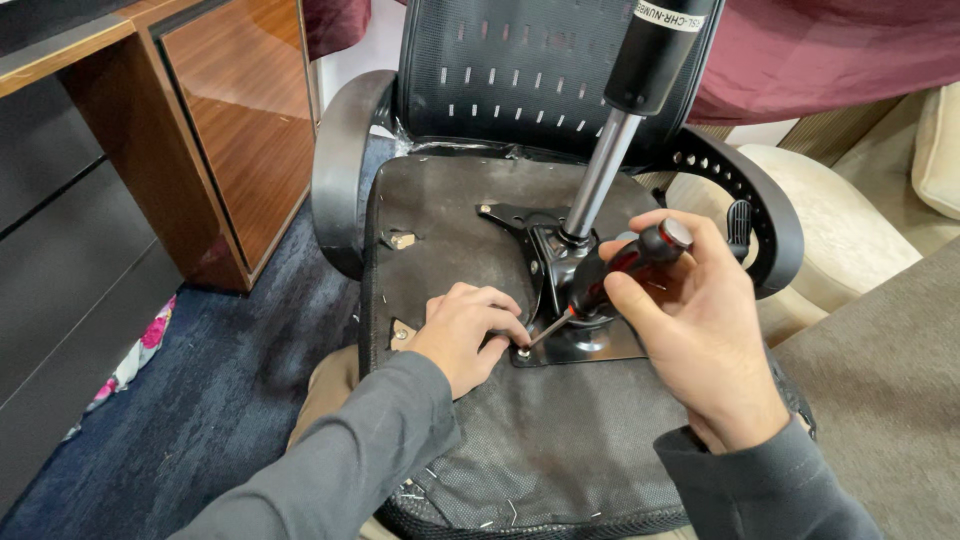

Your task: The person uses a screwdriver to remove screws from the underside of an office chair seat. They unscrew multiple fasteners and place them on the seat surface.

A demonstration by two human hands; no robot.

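Upturned chair seat (470, 215): right hand (700, 330) holds screwdriver (610, 275)

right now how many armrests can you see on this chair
2: one armrest curves along the seat's left edge by the wooden cabinet; the other armrest, with holes, is on the right behind the right hand.

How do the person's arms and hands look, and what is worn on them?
Both arms wear long dark grey sleeves of soft knit cloth, which end at the wrists. The left hand and the right hand are bare: no gloves, rings or watch are visible. The nails look short and unpainted.
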